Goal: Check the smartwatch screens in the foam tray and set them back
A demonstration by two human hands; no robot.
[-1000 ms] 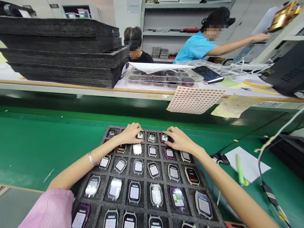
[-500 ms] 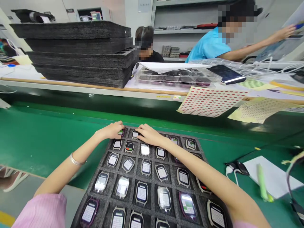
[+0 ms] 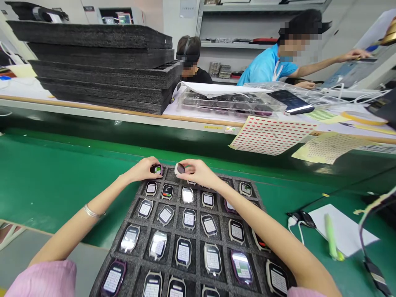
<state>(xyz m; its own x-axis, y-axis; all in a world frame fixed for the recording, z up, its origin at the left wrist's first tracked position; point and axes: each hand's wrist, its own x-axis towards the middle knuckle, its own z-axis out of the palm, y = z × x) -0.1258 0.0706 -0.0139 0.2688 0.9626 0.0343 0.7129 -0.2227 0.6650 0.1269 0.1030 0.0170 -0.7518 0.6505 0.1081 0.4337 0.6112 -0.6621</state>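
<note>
Beyond the foam tray (image 3: 142, 241), to its left, a stack of black foam sheets (image 3: 99, 66) is seen on a long bench. Over the tray's far left corner, a purple-rimmed watch (image 3: 157, 169) is pinched between the thumb and fingertips of the left hand (image 3: 142, 169), which is closed lightly round it with the lit face turned up. Just right of it, above the tray's far edge, a second watch (image 3: 180, 168) is pinched the same way by the right hand (image 3: 199, 173) and tilted, its dark face partly shown. Both watches are held at the fingertips pointing toward each other, near but apart; their long axes are too small to be told. Rows of watches are seated in the tray's nearer pockets. Right of the tray, a green pen (image 3: 331, 235) is laid on white paper (image 3: 349, 231).
</note>
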